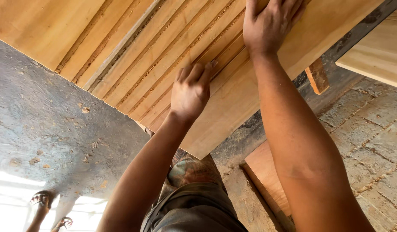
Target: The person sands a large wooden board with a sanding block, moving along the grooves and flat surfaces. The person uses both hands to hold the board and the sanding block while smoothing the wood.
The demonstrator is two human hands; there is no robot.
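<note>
Item: stack of planks (pixel 164 64), on edge over the floor (pixel 48 124); we judge squaring-up in hand. Left hand (pixel 190 91) and right hand (pixel 270 23) press flat on the wide board (pixel 250 94), fingers spread, gripping nothing; next calls for an even push

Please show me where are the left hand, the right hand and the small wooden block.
left hand (pixel 190 89), head view, back of the hand.
right hand (pixel 269 23), head view, back of the hand.
small brown wooden block (pixel 317 76), head view, middle of its face.
</note>
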